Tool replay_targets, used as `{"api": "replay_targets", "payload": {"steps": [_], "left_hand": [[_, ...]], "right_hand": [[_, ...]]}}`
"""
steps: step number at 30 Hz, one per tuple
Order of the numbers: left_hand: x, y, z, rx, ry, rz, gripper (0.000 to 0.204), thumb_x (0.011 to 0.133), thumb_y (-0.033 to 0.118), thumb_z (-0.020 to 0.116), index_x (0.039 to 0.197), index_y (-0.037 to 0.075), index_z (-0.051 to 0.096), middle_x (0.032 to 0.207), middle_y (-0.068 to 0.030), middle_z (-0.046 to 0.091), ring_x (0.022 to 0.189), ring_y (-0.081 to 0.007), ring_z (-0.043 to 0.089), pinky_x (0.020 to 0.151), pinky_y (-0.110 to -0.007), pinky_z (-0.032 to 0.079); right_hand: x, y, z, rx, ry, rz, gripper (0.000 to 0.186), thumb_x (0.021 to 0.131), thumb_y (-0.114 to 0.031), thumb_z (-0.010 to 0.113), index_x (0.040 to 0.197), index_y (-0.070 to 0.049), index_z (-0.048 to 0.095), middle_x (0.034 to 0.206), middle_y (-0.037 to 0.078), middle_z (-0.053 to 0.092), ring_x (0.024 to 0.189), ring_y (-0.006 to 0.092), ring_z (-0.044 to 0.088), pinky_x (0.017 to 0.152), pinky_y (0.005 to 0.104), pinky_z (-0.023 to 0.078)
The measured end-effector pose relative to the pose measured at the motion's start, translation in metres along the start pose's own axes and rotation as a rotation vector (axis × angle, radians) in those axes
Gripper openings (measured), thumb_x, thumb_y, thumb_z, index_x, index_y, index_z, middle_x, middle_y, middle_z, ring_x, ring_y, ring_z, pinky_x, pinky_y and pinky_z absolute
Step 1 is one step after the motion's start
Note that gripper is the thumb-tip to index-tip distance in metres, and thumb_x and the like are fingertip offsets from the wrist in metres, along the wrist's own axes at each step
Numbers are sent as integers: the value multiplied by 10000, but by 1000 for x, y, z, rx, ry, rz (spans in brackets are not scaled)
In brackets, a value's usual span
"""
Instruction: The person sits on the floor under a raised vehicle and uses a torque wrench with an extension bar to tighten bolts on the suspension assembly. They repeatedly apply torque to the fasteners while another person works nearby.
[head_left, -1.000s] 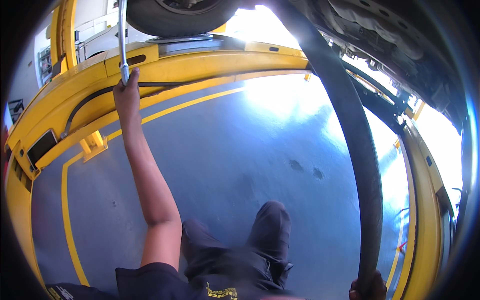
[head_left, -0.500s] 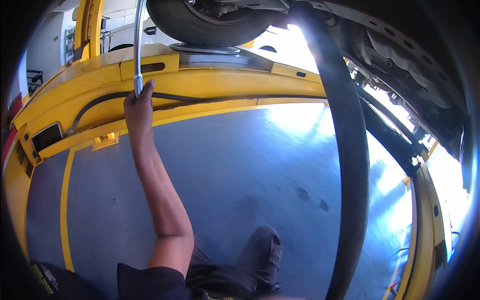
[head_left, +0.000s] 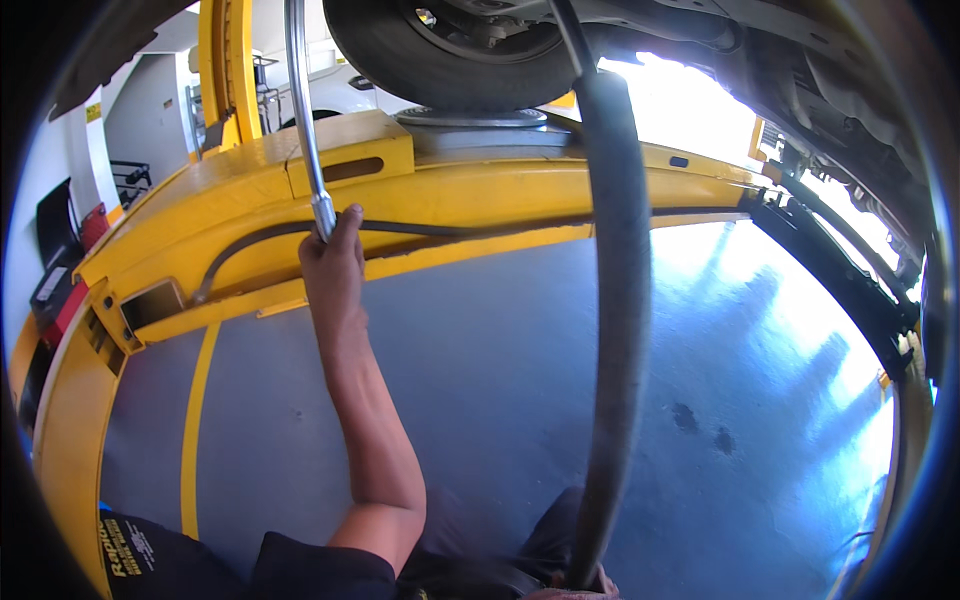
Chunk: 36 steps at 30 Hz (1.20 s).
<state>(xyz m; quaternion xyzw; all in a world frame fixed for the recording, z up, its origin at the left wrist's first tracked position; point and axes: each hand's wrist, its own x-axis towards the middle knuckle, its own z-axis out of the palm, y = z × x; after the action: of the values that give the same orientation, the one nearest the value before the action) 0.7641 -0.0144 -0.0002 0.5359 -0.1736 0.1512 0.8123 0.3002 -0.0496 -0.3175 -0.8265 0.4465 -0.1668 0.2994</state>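
My left arm reaches up from the lower edge. My left hand (head_left: 335, 262) is closed round the flared lower end of a long chrome bar (head_left: 305, 110), thumb pointing up along it. The bar stands nearly upright, its top beyond the picture's edge. Close in front of me rises a long dark bar (head_left: 620, 270), thick below and narrowing to a thin rod near the car. At its foot, a sliver of my right hand (head_left: 600, 586) shows at the lower edge, apparently wrapped round it; most of its fingers are hidden.
A yellow lift runway (head_left: 500, 195) crosses ahead, with a dark hose (head_left: 250, 238) along its side. A car tyre (head_left: 440, 70) rests over a round turning plate (head_left: 470, 118). The car's underside (head_left: 800, 80) hangs overhead at right. Printed black cloth (head_left: 160, 555) shows at lower left.
The view has turned, so the runway and tyre appear farther right and lower. The dark bar has swung left, and its thin upper rod now shows. My left hand keeps hold of the chrome bar.
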Motion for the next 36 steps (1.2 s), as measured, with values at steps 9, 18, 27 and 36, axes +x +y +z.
{"api": "replay_targets", "payload": {"steps": [9, 18, 27, 36], "left_hand": [[-5, -5, 30, -76, -59, -8, 315, 979, 286, 761, 827, 168, 512, 606, 65, 431, 473, -22, 339, 442, -222, 226], [-2, -8, 42, -34, -57, 1, 317, 1006, 237, 696, 787, 153, 482, 596, 50, 445, 457, -50, 381, 431, -244, 250], [7, -17, 36, 3, -71, 88, 293, 967, 235, 733, 778, 102, 552, 553, 4, 497, 440, -91, 454, 407, -273, 298], [31, -28, 24, 91, -207, 252, 247, 998, 332, 659, 822, 188, 563, 560, 85, 386, 412, -63, 337, 363, -259, 239]], "right_hand": [[271, -142, 196, 500, 256, -494, 343, 892, -211, 767, 1025, 51, 590, 685, 203, 688, 610, 432, 704, 535, 506, 544], [295, -134, 234, 745, 255, -512, 280, 949, -242, 746, 951, -19, 578, 652, 206, 635, 623, 441, 672, 579, 446, 524], [159, 56, 245, 651, 152, -278, 225, 900, -191, 704, 932, 1, 591, 676, 210, 611, 627, 427, 664, 607, 468, 518], [172, 87, 294, 341, -131, 361, 298, 894, -261, 679, 1050, -7, 656, 1009, 262, 745, 978, 482, 720, 847, 550, 561]]}}
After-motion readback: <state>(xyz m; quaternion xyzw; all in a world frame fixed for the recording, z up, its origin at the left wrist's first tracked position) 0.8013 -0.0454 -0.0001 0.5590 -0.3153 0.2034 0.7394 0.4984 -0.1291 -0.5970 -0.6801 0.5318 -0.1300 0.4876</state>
